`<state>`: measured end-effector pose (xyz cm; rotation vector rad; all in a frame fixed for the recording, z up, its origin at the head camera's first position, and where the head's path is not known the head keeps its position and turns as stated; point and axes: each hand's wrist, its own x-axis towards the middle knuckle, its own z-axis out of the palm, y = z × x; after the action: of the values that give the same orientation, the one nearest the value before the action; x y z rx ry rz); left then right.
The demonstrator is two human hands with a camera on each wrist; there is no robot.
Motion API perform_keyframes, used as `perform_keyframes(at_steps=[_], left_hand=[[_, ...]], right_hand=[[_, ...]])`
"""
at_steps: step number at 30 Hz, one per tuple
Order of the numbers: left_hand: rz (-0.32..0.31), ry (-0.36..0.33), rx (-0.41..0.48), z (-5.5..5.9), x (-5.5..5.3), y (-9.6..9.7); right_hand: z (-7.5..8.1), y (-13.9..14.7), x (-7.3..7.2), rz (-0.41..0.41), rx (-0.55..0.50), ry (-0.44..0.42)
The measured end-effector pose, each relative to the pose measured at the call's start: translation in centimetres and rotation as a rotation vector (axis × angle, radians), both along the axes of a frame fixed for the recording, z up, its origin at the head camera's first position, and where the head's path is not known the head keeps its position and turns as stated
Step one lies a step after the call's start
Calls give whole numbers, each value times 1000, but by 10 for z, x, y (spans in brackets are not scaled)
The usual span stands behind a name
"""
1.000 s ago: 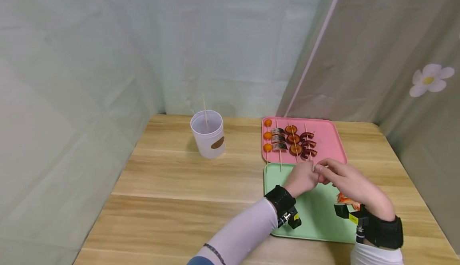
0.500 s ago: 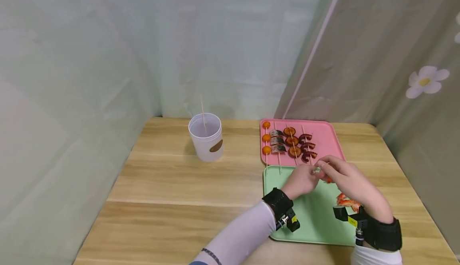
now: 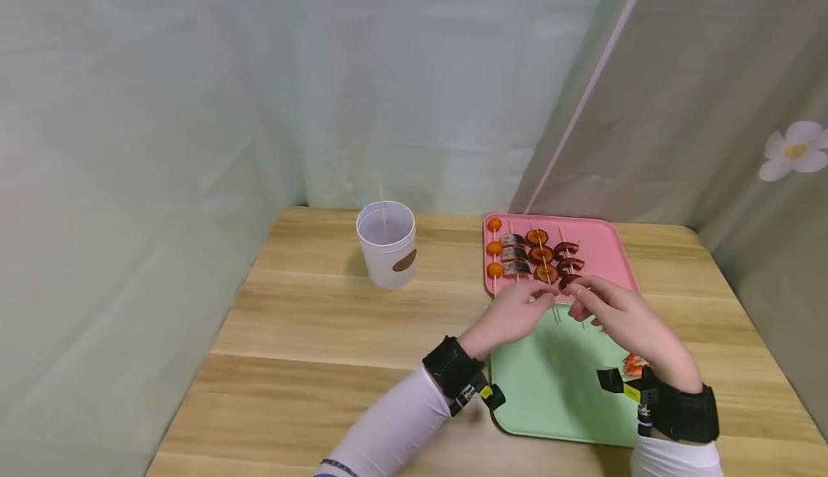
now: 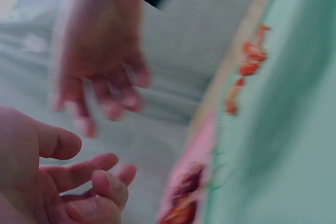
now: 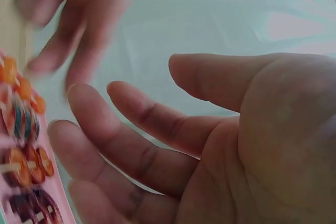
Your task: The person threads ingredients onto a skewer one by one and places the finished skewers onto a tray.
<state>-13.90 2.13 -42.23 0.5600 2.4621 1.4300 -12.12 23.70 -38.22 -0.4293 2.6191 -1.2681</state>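
My left hand (image 3: pixel 517 312) is over the seam between the pink tray (image 3: pixel 611 254) and the green tray (image 3: pixel 556 398), fingers loosely bent and holding nothing. Opposite it, my right hand (image 3: pixel 617 319) hovers with relaxed, slightly curved fingers and a bare palm in the right wrist view. Beneath them, on the pink tray, lie a skewer of octopus tentacles (image 3: pixel 569 264) and one of mushroom slices (image 3: pixel 542 255). Farther left are a skewer of fish pieces (image 3: pixel 515 253) and one of orange balls (image 3: pixel 494 248). Orange-red, shrimp-like pieces (image 4: pixel 254 53) lie along the green tray's edge.
A white cup (image 3: pixel 388 265) stands left of the trays, with one thin stick (image 3: pixel 382 207) leaning in it. The wooden table (image 3: pixel 310 319) ends at a pale curtain (image 3: pixel 388 89) behind and at both sides.
My left hand has drawn away to the left from my right hand; earlier their fingertips met over the trays. The head view has shifted slightly. The skewers lie as before.
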Motion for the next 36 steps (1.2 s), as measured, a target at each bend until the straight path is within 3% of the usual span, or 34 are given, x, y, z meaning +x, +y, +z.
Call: perform_keyframes(at_steps=[4, 8, 16, 21, 25, 28, 30, 32, 36], left_hand=[[-12, -4, 113, 19, 8, -41], [53, -2, 208, 32, 11, -75], [227, 49, 396, 48, -6, -127], [338, 175, 388, 52, -16, -157], [516, 281, 343, 49, -23, -188], [676, 301, 301, 42, -26, -207], [751, 301, 284, 38, -29, -216], [796, 308, 265, 35, -35, -222], [828, 306, 252, 29, -47, -230]], right_hand=[[0, -17, -13, 48, -55, -31], [-5, -30, -30, 82, -113, -127], [-9, -54, -66, 121, -180, -214], [-10, -72, -87, 144, -183, -212], [-10, -95, -100, 127, -252, -251], [-13, -115, -108, 105, -322, -276], [-13, -128, -115, 84, -343, -275], [-11, -140, -124, 65, -350, -261], [-2, -165, -140, 23, -337, -227]])
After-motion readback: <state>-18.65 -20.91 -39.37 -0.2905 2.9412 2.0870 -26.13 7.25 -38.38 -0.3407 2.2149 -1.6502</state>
